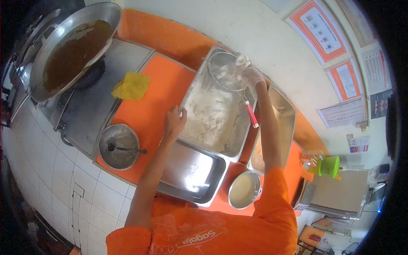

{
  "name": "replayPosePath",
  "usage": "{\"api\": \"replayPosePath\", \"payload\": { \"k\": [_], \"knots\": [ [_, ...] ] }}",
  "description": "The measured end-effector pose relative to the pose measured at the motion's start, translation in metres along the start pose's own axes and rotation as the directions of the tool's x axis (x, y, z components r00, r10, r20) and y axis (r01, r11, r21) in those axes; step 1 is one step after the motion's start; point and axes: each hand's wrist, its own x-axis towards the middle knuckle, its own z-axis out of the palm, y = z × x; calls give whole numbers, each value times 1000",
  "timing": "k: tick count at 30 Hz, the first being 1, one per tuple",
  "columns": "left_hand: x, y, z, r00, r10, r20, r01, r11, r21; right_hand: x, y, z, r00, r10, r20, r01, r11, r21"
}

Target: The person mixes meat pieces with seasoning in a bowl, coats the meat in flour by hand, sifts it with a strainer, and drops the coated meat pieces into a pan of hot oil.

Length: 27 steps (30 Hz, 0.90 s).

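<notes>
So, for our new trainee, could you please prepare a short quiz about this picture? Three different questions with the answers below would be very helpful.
1. True or false: the yellow cloth lies to the person's left of the tray with white powder.
2. Which colour is the handle of the strainer? A) green B) red C) blue
3. Which hand is at the edge of the tray with white powder, and which is nearer the strainer?

Key
1. True.
2. B.
3. The left hand is at the tray's edge; the right hand is nearer the strainer.
</notes>
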Motion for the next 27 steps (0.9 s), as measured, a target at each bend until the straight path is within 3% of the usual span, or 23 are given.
{"api": "replayPosePath", "payload": {
  "k": [3,9,12,20,23,25,27],
  "knots": [
    [3,-7,5,1000,5,16,-6,1000,19,22,15,18,992,-74,101,87,987,-134],
    [1,-6,2,1000,31,-3,-31,999,33,30,19,37,976,-81,204,87,996,-20],
    [2,-9,4,999,43,-12,-43,999,9,49,19,35,976,-98,195,142,964,-225],
    [0,-3,4,1000,-8,-11,9,999,33,92,24,25,977,-122,174,189,878,-441],
    [2,-12,8,1000,26,-9,-25,999,26,99,25,33,974,-188,127,225,866,-447],
    [1,-15,8,1000,24,8,-24,1000,5,54,-23,13,973,-203,110,229,912,-341],
    [-1,-8,3,999,-15,39,15,1000,-23,41,-37,5,978,-149,146,189,928,-321]
  ]
}}
